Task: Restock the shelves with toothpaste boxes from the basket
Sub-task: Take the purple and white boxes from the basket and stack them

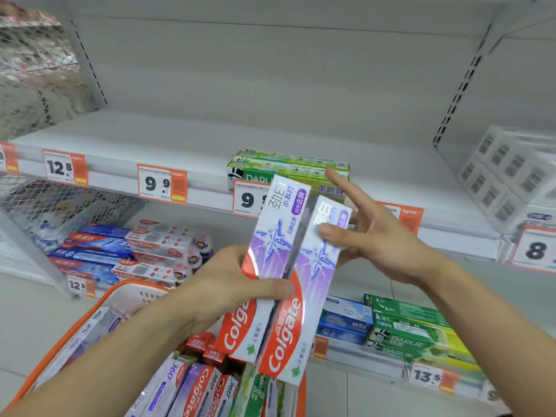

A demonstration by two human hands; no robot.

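Observation:
Two purple-and-red Colgate toothpaste boxes [270,266] stand side by side on end above the basket. My left hand [231,284] grips them round the middle, thumb across the front of the left box. My right hand [370,236] touches the upper part of the right box [319,257] with its thumb; its fingers are spread and nearly straight. Below them the orange basket [99,308] holds several more toothpaste boxes [198,386]. The upper shelf [150,136] carries only green Darlie boxes [285,165] near its front edge.
Price tags [162,183] line the shelf edge. White boxes [511,179] are stacked at the right of the upper shelf. On the lower shelf lie blue and red boxes [120,251] at the left and blue and green boxes [400,326] at the right.

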